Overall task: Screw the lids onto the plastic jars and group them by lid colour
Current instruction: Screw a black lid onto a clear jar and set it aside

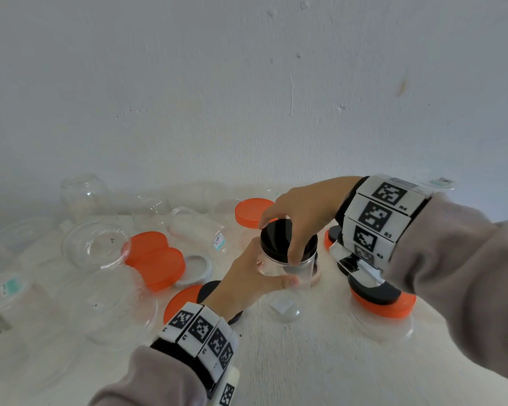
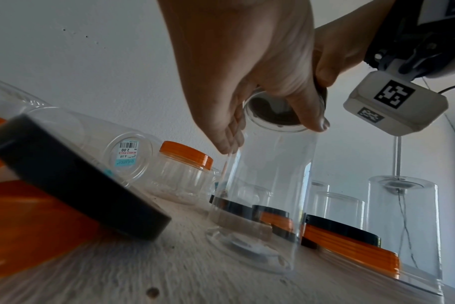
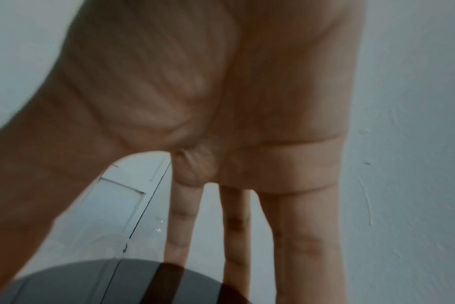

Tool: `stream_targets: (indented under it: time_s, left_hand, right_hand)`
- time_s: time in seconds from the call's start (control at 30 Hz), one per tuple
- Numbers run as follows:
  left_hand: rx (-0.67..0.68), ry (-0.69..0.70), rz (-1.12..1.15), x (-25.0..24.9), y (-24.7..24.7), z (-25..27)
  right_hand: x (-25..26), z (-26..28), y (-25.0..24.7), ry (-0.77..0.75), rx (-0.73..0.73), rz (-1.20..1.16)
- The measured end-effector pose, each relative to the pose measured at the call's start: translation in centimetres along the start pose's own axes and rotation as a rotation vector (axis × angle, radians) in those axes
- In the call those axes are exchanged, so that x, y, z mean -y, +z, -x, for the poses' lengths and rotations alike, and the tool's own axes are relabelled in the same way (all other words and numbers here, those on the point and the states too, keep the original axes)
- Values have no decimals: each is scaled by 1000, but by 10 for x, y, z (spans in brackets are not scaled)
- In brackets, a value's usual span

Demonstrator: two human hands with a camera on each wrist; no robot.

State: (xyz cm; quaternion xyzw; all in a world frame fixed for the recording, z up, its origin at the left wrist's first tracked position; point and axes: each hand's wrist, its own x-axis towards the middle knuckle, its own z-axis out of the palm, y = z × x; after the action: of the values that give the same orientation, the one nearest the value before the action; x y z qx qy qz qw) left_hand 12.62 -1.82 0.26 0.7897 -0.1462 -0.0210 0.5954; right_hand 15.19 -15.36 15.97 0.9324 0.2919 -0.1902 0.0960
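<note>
Nearest us, the left hand (image 1: pixel 244 276) wraps the clear jar (image 1: pixel 288 268), thumb across its front wall, bracing it upright on the tabletop (image 1: pixel 305 361) so that, we judge, it cannot spin. Above it, the right hand (image 1: pixel 302 212) arches over the black lid (image 1: pixel 276 238), fingertips curled round its rim, a grip suited to twisting; whether the threads have caught we cannot tell. Just right stand an orange lid (image 1: pixel 393 306) under a black one and other black-and-orange pieces, perhaps kept within reach. Farther left lie loose orange lids (image 1: pixel 159 259) among clear open jars (image 1: pixel 97 244), still uncapped and unsorted.
</note>
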Motion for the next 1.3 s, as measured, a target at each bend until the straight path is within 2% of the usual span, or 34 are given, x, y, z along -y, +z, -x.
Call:
stream_targets:
  time_s: [0.2,0.43,0.7,1.0,1.3]
  left_hand:
    - [-12,-4,-30,-2,-1,1]
    - [5,-13,-38,-5,-3,2]
    - [34,-2,-31,-8,-5,3]
    - [79,-29,-5,-9,-8,3]
    - [68,-39,10,-7,-6,3]
  right_hand:
    - [2,-4,10,67,-105,-15]
    - [3,-7,14,76,-137,8]
    - [-1,-9,14,52,-81,-27]
    - [-6,-4,9,-42,33,-69]
    - [-9,-9,17,54,-78,-118]
